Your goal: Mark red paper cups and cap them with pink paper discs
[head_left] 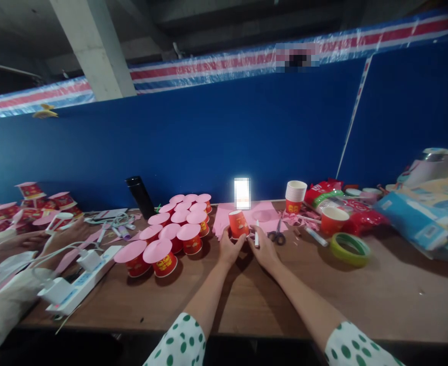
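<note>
A red paper cup (239, 224) with gold print stands between my hands, its white rim visible. My left hand (230, 247) is closed around the cup's left side. In my right hand (265, 249) is a slim white pen (257, 236), held upright, and the fingers are close to the cup's right side; whether they touch it I cannot tell. Behind the cup lie pink paper sheets (271, 209). Dark-handled scissors (277, 236) rest just right of my right hand. Left of my hands stand rows of red cups topped with pink paper discs (188, 232).
A stack of paper cups (296, 195), a red cup (334, 221), yellow-green tape (350, 249) and a blue package (407, 208) stand right. At left are a black bottle (140, 197), a white power strip (82, 284) with cords, and a co-worker's hands (61, 236) near more cups.
</note>
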`<state>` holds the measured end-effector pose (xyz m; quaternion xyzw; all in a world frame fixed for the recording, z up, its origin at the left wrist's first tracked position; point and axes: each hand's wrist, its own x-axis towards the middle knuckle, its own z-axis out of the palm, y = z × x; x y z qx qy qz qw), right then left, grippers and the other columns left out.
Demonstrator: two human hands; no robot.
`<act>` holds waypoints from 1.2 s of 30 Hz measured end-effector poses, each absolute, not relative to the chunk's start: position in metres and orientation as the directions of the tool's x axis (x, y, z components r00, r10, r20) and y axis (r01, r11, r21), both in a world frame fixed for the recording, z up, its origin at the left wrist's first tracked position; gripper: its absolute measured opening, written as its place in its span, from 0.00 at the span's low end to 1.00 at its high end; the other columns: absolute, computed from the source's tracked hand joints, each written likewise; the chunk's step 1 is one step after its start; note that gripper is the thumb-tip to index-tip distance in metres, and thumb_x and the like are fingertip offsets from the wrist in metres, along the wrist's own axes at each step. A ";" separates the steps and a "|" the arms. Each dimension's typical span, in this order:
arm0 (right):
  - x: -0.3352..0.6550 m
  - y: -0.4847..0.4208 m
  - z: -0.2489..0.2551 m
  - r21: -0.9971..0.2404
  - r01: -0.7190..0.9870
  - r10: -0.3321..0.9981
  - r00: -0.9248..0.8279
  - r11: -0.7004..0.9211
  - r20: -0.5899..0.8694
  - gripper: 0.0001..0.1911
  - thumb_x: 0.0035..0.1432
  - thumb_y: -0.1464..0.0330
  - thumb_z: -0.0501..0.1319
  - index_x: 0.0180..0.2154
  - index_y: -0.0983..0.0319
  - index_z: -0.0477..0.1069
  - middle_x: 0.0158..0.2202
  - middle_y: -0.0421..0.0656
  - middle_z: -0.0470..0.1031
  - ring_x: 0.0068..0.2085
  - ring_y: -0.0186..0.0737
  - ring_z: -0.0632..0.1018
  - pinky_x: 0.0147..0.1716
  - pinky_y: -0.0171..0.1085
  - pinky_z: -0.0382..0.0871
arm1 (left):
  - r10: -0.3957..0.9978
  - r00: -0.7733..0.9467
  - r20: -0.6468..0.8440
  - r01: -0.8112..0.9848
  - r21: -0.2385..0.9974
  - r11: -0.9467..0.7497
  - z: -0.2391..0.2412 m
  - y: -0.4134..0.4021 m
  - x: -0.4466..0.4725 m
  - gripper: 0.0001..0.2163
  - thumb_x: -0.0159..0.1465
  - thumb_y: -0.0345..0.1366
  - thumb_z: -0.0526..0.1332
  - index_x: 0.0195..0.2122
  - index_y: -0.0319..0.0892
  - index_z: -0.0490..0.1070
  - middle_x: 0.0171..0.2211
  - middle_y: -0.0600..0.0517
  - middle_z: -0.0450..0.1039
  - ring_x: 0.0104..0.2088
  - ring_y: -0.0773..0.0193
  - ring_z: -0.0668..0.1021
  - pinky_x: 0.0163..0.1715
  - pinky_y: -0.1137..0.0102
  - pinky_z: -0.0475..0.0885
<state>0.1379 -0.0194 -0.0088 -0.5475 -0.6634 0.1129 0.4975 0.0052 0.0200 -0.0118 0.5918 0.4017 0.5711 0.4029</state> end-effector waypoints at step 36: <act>0.138 -0.020 -0.008 -0.680 0.633 0.838 0.089 0.369 0.538 0.19 0.58 0.68 0.52 0.52 0.61 0.63 0.45 0.48 0.75 0.43 0.44 0.78 0.42 0.43 0.72 | 0.941 0.032 0.337 0.138 0.931 -0.338 -0.010 0.018 0.004 0.24 0.53 0.43 0.66 0.48 0.40 0.64 0.42 0.44 0.73 0.39 0.59 0.77 0.40 0.64 0.71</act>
